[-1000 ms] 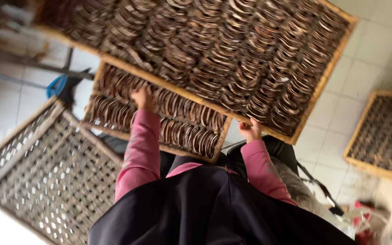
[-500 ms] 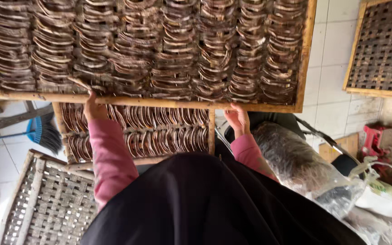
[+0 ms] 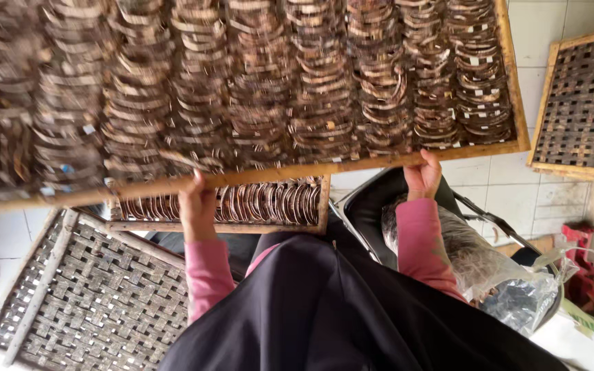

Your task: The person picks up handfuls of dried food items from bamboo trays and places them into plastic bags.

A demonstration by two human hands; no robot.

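I hold a large wooden-framed tray (image 3: pixel 276 173) by its near edge; it is packed with rows of curved brown strips. My left hand (image 3: pixel 197 206) grips the frame left of centre. My right hand (image 3: pixel 423 175) grips the same edge further right. Both arms wear pink sleeves over a black apron. Under the raised tray lies a second tray (image 3: pixel 221 225) of the same strips, mostly covered by the tray I hold.
An empty woven tray (image 3: pixel 91 288) leans at the lower left and another woven tray (image 3: pixel 586 103) lies at the right on the white tiled floor (image 3: pixel 503 199). A black bag holding a plastic sack (image 3: pixel 476 261) sits by my right arm. A red object (image 3: pixel 586 275) lies at the far right.
The held tray has swung from slanted to nearly level across the view and come closer. It now covers more of the lower tray. Both hands kept their grip.
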